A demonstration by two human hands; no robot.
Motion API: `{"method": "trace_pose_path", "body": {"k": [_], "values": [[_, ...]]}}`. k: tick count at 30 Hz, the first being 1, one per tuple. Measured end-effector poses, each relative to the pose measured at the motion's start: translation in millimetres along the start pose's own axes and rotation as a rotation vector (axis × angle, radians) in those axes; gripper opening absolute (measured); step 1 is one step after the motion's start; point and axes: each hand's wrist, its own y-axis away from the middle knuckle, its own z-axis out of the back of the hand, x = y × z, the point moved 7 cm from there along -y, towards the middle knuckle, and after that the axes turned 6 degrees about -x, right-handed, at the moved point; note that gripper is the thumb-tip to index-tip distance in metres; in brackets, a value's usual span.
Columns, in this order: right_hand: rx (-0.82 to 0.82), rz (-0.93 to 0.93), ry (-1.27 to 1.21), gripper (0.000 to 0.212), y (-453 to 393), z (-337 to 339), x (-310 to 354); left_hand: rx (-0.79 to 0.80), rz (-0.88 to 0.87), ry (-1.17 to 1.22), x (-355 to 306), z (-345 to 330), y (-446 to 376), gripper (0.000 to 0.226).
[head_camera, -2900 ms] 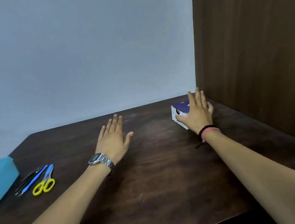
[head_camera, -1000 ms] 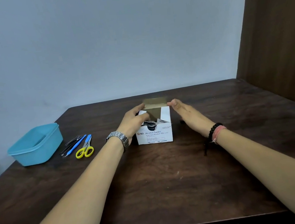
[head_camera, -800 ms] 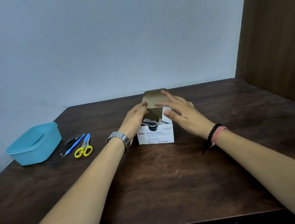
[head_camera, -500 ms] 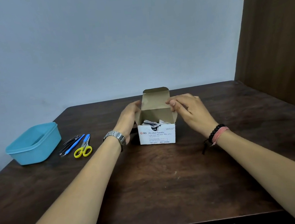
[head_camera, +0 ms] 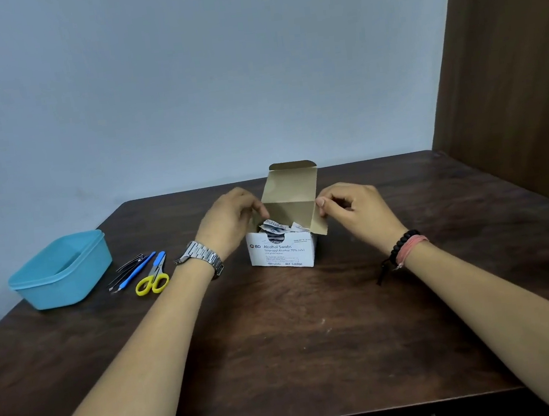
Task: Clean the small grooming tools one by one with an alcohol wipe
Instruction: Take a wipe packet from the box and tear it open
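a: where's the wipe box from your feed?

b: i see the alcohol swab box [head_camera: 283, 252] standing on the dark bench [head_camera: 298, 342], about mid-bench, its lid [head_camera: 289, 185] tipped up and back. sachets [head_camera: 277, 226] are piled inside, showing above the front wall.

a: and the hands?

b: my left hand [head_camera: 229, 218] is against the box's left side, fingers curled at the upper edge by the opening; i can't tell whether they actually grip the card. my right hand [head_camera: 352, 209] has thumb and fingers curled together, pinching the right side flap [head_camera: 318, 218] of the box, which sticks out to the right.

a: the grooming tools?

b: well to the left of the box, lying side by side on the bench: yellow-handled scissors [head_camera: 154, 278] with blue blade covers, a blue-handled tool [head_camera: 136, 271] just left of them, then dark tweezers [head_camera: 122, 278] and what looks like a nail clipper [head_camera: 132, 261], too small to be sure. neither hand touches them.

a: anything else?

b: a light blue tub [head_camera: 61, 271] left of the tools, near the bench's edge. a metal watch [head_camera: 201, 254] on the left wrist, a black bead bracelet [head_camera: 402, 244] and pink band on the right.
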Motion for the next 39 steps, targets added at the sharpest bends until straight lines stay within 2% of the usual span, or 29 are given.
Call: {"method": "trace_pose_path", "body": {"k": [4, 8, 14, 19, 23, 28, 32, 35, 39], "values": [[0.013, -0.002, -0.009, 0.023, 0.1, -2.2, 0.3, 0.052, -0.020, -0.088, -1.0, -1.7, 1.0, 0.050], [0.019, -0.001, -0.024, 0.024, 0.8, -3.0, 2.2, 0.087, 0.013, -0.119, -2.7, -2.1, 2.3, 0.040], [0.037, -0.008, -0.023, 0.020, 1.3, -2.3, 3.7, 0.232, 0.017, -0.234, -5.5, -16.1, 4.8, 0.050], [0.048, -0.019, -0.010, 0.021, 2.0, -2.2, 4.9, 0.209, 0.009, -0.240, -4.1, -16.1, 3.1, 0.054], [0.045, -0.024, -0.019, 0.018, 1.8, -3.0, 4.3, 0.144, 0.018, -0.089, -5.6, -12.7, 3.4, 0.053], [-0.001, -0.018, -0.035, 0.013, 1.0, -0.7, 5.8, -0.090, 0.162, 0.347, -3.4, 2.4, 2.1, 0.029], [-0.001, 0.001, -0.035, 0.012, 0.9, -1.4, 7.0, -0.322, 0.239, 0.611, 7.0, 18.0, 2.9, 0.027], [-0.010, 0.016, -0.026, 0.012, 0.7, -0.7, 7.9, -0.521, 0.288, 0.729, 18.7, 32.3, 5.7, 0.026], [-0.013, 0.026, -0.024, 0.012, 1.3, -0.3, 9.9, -0.734, 0.457, 0.757, 49.1, 42.6, 14.3, 0.025]]}}
